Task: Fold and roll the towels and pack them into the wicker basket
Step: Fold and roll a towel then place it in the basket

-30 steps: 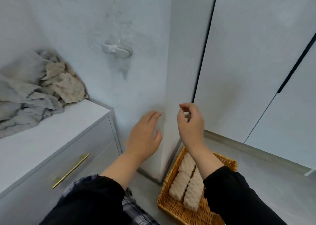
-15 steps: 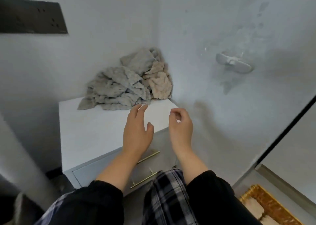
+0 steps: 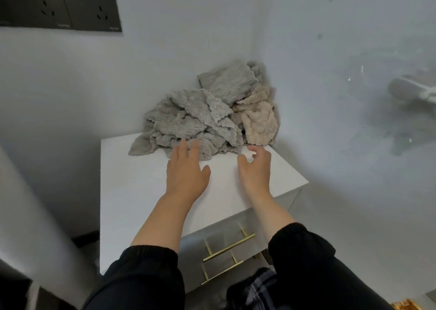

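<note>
After swinging away from the basket [image 3: 404,306], now a mere sliver beyond the table's [image 3: 132,191] front right corner, reaching farther across the table than half a second ago. Left hand [image 3: 186,168] flat, fingers straight, tips at the near hem of the towels [image 3: 200,118] heaped at the table's back right corner. Right hand [image 3: 256,166] loosely curled, empty, just short of them. Probably fetching the next towel to fold.
</note>
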A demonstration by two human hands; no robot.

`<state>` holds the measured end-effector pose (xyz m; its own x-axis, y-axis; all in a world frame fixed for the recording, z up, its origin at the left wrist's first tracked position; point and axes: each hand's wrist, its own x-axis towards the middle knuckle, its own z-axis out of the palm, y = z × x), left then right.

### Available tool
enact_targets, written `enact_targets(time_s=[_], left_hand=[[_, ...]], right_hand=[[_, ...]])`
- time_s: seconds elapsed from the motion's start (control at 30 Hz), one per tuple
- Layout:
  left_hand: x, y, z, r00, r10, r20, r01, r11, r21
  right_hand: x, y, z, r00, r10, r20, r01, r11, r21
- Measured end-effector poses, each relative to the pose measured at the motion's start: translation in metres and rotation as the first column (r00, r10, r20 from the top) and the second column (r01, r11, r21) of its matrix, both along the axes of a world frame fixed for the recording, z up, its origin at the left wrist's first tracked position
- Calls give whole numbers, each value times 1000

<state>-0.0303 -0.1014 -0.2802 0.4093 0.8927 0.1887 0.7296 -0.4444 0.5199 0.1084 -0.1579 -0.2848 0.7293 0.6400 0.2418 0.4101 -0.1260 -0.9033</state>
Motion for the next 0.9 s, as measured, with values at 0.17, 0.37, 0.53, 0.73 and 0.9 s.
enact_targets(time_s=[0.17,0.37,0.53,0.73,0.9], left_hand=[[-5,18,-9,998,24,-63,-31,993,-114],[-5,23,-5,998,-19,66,26,994,-110],[-6,25,-2,961,-54,273,79,993,-83],[-1,16,5,906,-115,408,143,989,-38],[1,3,19,847,-132,515,195,978,-70]], right_hand=[[52,45,15,987,-139,81,141,990,-18],[105,76,26,976,-192,107,207,967,-150],[102,65,67,910,-379,169,342,916,211],[75,40,124,978,-188,-88,207,869,448],[46,7,147,968,40,-249,103,838,535]])
